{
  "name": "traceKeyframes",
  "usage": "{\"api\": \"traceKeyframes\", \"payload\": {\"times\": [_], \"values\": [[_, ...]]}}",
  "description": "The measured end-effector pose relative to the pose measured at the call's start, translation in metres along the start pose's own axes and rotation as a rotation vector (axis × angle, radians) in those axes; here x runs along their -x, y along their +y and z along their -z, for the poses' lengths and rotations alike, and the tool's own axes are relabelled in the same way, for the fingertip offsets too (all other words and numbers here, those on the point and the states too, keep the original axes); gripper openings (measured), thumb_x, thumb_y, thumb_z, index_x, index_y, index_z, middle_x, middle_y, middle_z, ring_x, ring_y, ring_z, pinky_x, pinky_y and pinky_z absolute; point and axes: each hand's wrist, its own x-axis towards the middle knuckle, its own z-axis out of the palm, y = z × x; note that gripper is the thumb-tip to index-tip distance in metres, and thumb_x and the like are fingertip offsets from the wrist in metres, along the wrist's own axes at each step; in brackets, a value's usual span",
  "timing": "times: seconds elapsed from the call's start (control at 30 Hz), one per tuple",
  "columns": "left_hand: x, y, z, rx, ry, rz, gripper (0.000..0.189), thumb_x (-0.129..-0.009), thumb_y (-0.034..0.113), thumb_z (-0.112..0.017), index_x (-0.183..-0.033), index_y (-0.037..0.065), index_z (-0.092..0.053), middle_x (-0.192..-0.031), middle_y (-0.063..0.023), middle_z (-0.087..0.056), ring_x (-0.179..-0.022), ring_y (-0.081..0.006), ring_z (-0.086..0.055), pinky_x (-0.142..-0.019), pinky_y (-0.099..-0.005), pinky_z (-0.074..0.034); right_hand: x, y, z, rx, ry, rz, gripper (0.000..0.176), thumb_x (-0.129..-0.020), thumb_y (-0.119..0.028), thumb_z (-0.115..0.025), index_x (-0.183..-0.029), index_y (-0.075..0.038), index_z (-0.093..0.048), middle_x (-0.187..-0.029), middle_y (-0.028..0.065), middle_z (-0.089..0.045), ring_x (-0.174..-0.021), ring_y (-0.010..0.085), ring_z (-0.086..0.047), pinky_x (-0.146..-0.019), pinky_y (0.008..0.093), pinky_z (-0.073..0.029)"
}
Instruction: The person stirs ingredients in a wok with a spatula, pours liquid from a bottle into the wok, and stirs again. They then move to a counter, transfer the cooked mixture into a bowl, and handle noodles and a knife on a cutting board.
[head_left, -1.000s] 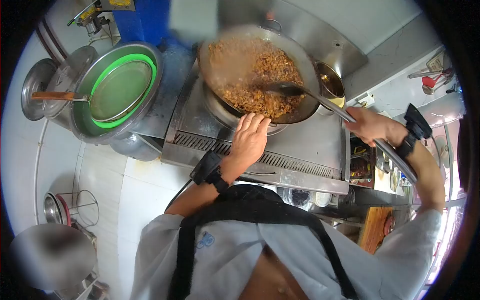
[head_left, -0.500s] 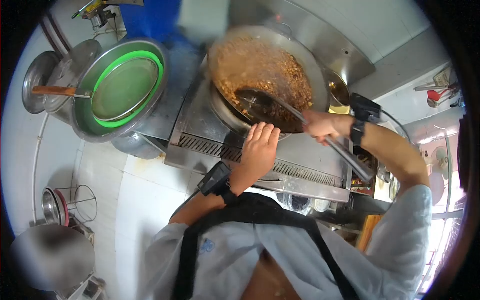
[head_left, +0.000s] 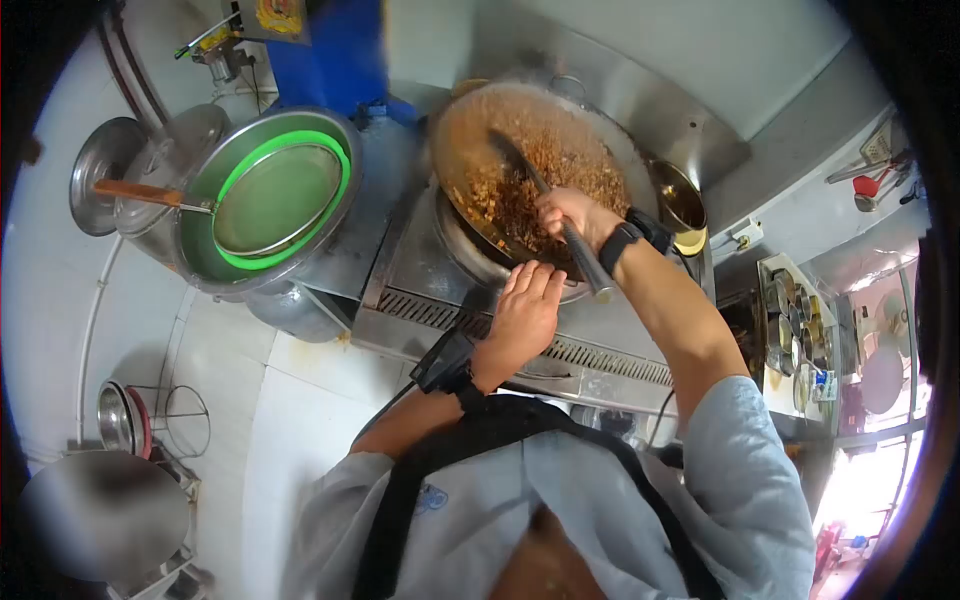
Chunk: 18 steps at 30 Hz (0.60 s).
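Note:
A big wok (head_left: 641, 172) holds steaming brown, finely chopped food (head_left: 560, 135). My right hand (head_left: 570, 212) is wrapped round the long metal handle of a wok spatula (head_left: 528, 165), held over the near right part of the wok. The spatula's dark head lies in the food toward the far left, partly hidden by steam. Its handle end points back toward me. At the near rim, my left hand (head_left: 525, 315) has its fingers together over the edge of the wok, gripping it; the fingers' undersides and thumb are hidden. A loop handle (head_left: 568, 88) shows on the far rim.
Left of the stove (head_left: 410, 270) stands a large metal basin (head_left: 190, 235) with a green-rimmed tub and a wooden-handled strainer (head_left: 280, 200). A metal pot (head_left: 680, 195) sits right of the wok. Several seasoning containers (head_left: 790, 320) stand farther right.
My right hand has moved left and in over the wok, pushing the spatula's head farther away through the food. My left hand stays at the near rim. The view has shifted slightly.

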Motion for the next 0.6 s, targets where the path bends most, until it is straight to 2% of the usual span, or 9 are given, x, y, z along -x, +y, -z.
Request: {"api": "traceKeyframes", "payload": {"times": [0.1, 0.2, 0.23, 0.3, 0.33, 0.37, 0.43, 0.47, 0.6], "values": [[0.002, -0.004, -0.001, -0.014, -0.001, -0.018, 0.041, -0.066, 0.002, -0.053, -0.106, -0.003, -0.050, -0.108, -0.0166, -0.048, -0.106, -0.0329, -0.043, -0.095, -0.0422, -0.032, 0.035, -0.005, -0.004, 0.095, 0.029, -0.004, 0.013, -0.079, -0.001, -0.047, -0.068, -0.003, -0.040, -0.048, 0.0026, -0.041, -0.034, 0.0110, -0.038, -0.030, 0.0255, -0.030], [-0.005, -0.013, 0.002, 0.052, -0.025, -0.011, 0.042, -0.066, 0.001, -0.052, -0.107, -0.002, -0.050, -0.110, -0.0162, -0.047, -0.108, -0.0328, -0.042, -0.095, -0.0423, -0.031, 0.071, -0.008, -0.006, 0.766, 0.010, 0.148, 0.013, -0.080, -0.006, -0.047, -0.080, 0.006, -0.043, -0.050, 0.0098, -0.048, -0.034, 0.0178, -0.045, -0.030, 0.0313, -0.035], [-0.005, -0.014, 0.003, 0.048, -0.027, -0.028, 0.042, -0.066, 0.001, -0.052, -0.108, -0.002, -0.049, -0.110, -0.0162, -0.047, -0.108, -0.0327, -0.042, -0.095, -0.0423, -0.031, 0.078, -0.007, -0.009, 0.768, 0.001, 0.143, 0.013, -0.080, -0.006, -0.047, -0.080, 0.006, -0.043, -0.050, 0.0098, -0.048, -0.034, 0.0178, -0.045, -0.030, 0.0313, -0.035], [-0.005, -0.014, 0.004, 0.043, -0.040, -0.048, 0.042, -0.066, 0.000, -0.052, -0.108, -0.002, -0.049, -0.110, -0.0162, -0.047, -0.108, -0.0325, -0.041, -0.095, -0.0423, -0.031, 0.095, -0.008, -0.014, 1.207, 0.127, 0.268, 0.016, -0.080, -0.006, -0.045, -0.087, 0.009, -0.043, -0.050, 0.0120, -0.048, -0.035, 0.0202, -0.048, -0.031, 0.0340, -0.037], [-0.006, -0.012, 0.007, 0.012, -0.034, -0.053, 0.036, -0.071, 0.004, -0.050, -0.106, -0.001, -0.050, -0.108, -0.0145, -0.048, -0.107, -0.0311, -0.043, -0.094, -0.0412, -0.032, 0.104, -0.012, -0.024, 1.294, 0.116, 0.279, 0.019, -0.078, -0.005, -0.045, -0.090, 0.010, -0.044, -0.054, 0.0167, -0.052, -0.041, 0.0273, -0.053, -0.038, 0.0373, -0.042], [-0.007, -0.011, 0.008, -0.019, -0.028, -0.060, 0.030, -0.076, 0.007, -0.049, -0.105, -0.001, -0.050, -0.106, -0.0129, -0.049, -0.106, -0.0297, -0.044, -0.093, -0.0401, -0.033, 0.106, -0.010, -0.023, 1.285, 0.115, 0.279, 0.019, -0.078, -0.005, -0.045, -0.090, 0.010, -0.044, -0.054, 0.0167, -0.052, -0.041, 0.0273, -0.053, -0.038, 0.0373, -0.042], [-0.007, -0.012, 0.008, -0.016, -0.040, -0.062, 0.030, -0.076, 0.007, -0.049, -0.105, 0.000, -0.050, -0.106, -0.0128, -0.049, -0.106, -0.0298, -0.044, -0.093, -0.0401, -0.033, 0.108, -0.006, -0.023, 1.591, 0.173, 0.369, 0.021, -0.076, -0.003, -0.044, -0.093, 0.009, -0.044, -0.063, 0.0231, -0.056, -0.052, 0.0347, -0.058, -0.047, 0.0397, -0.046], [-0.007, -0.012, 0.007, -0.006, -0.045, -0.058, 0.031, -0.076, 0.007, -0.049, -0.106, 0.000, -0.050, -0.107, -0.0127, -0.049, -0.107, -0.0299, -0.044, -0.094, -0.0401, -0.033, 0.115, -0.003, -0.021, 1.582, 0.169, 0.367, 0.021, -0.076, -0.003, -0.044, -0.093, 0.009, -0.044, -0.063, 0.0231, -0.056, -0.052, 0.0347, -0.058, -0.047, 0.0397, -0.046], [-0.003, -0.014, -0.003, 0.000, 0.005, -0.055, 0.042, -0.066, 0.000, -0.051, -0.108, -0.001, -0.049, -0.108, -0.0153, -0.048, -0.106, -0.0326, -0.043, -0.094, -0.0420, -0.032, 0.156, 0.013, 0.031, 1.848, 0.218, 0.162, 0.028, -0.076, -0.004, -0.047, -0.102, 0.006, -0.043, -0.087, 0.0288, -0.056, -0.085, 0.0389, -0.057, -0.069, 0.0443, -0.047]]}}
